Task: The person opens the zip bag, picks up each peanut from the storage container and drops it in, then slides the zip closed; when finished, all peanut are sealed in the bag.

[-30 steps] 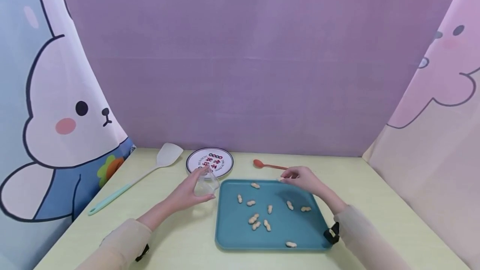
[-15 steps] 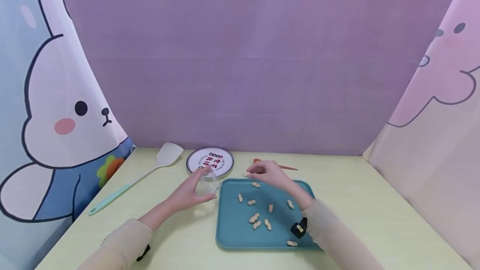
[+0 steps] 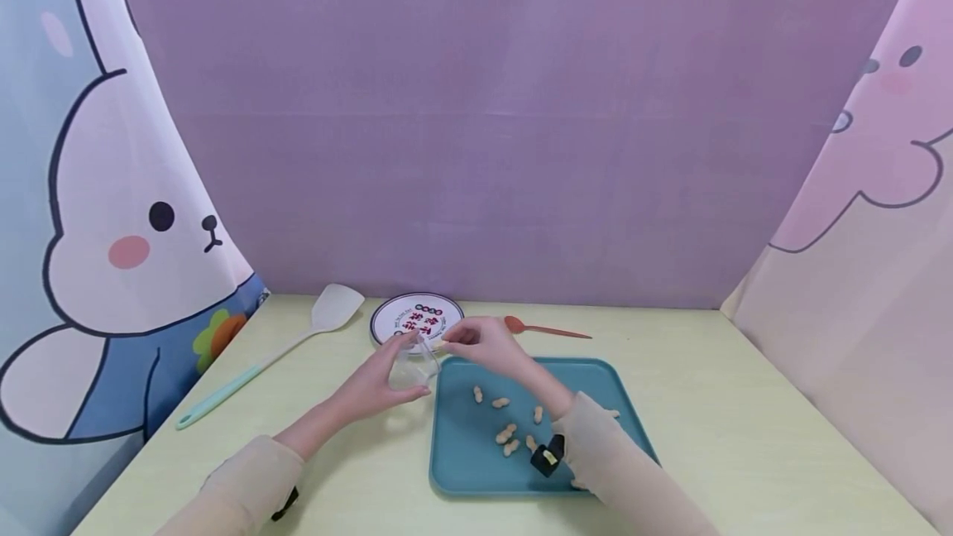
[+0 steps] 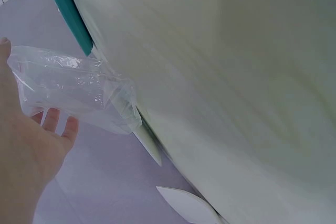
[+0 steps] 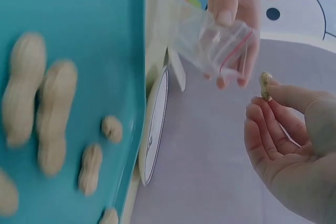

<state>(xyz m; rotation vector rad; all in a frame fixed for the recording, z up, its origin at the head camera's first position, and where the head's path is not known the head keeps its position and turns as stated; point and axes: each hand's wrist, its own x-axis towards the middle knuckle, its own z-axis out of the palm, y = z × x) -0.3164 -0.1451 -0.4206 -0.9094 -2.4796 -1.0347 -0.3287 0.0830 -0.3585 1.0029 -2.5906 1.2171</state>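
Right hand [image 3: 487, 344] pinches a peanut [image 5: 265, 87] near the clear bag [image 4: 68, 85] held between left hand's [image 3: 368, 379] wide-spread thumb and fingers.

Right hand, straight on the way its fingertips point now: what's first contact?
Likely the clear plastic bag in the left hand, with the peanut pinched in the right hand leading. Depth is unclear, so it may enter the mouth, clip the rim or pass just above.

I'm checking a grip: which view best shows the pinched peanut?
Right wrist: the peanut appears close up, much of its shell visible as the right hand pinches it. The head view shows only a pale bit; the left wrist view doesn't show it.
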